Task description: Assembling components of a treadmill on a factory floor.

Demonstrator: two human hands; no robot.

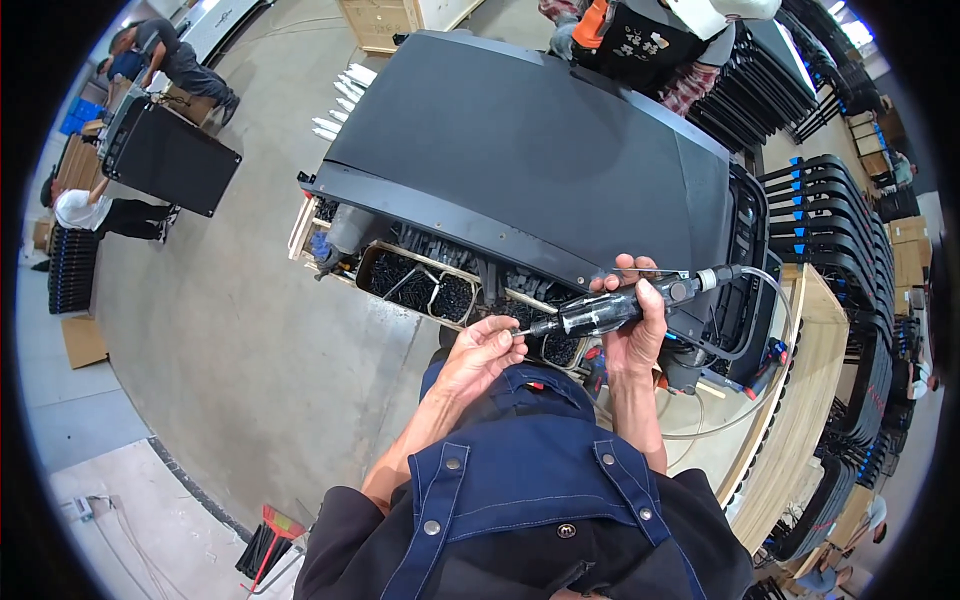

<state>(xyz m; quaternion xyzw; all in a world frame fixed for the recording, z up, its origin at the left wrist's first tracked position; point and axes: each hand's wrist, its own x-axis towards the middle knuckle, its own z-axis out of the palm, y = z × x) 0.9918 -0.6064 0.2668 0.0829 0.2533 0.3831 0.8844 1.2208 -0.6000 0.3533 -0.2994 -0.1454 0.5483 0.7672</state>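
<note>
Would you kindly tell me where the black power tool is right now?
The power tool is right of centre in the head view, held in the right hand, its tip beside the left hand.

white print (640, 42) on black garment (652, 76), no readable wording

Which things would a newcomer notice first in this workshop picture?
Probably the broad, flat, dark-grey panel across the upper middle. Near its lower-right edge, the right hand grips a black cylindrical power tool, with the left hand at its thin tip.
</note>
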